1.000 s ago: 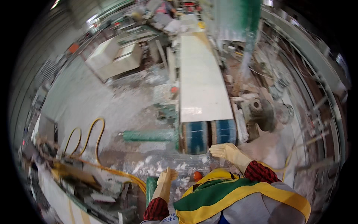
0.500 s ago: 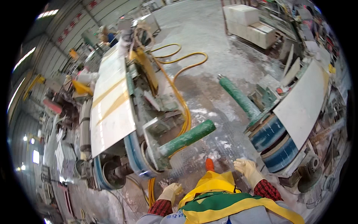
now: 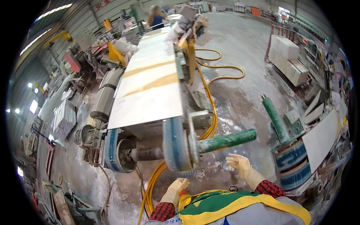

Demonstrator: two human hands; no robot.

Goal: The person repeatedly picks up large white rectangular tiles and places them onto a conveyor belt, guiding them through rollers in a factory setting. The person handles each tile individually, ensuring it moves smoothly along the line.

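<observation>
The view has swung from the far roller cart to this one; left hand [image 3: 178, 186] loosely curled, right hand [image 3: 237, 163] spread, both empty, near the green handle [image 3: 227, 140].

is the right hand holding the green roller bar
No, the right hand hangs open below the green roller bar, with floor showing between them.

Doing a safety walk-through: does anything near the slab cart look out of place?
Yellow hoses snake loose across the dusty floor and under the cart's blue wheel, near both gloved hands. Pale dust and grit lie under the wheel. The slab lies flat on the cart.
</observation>
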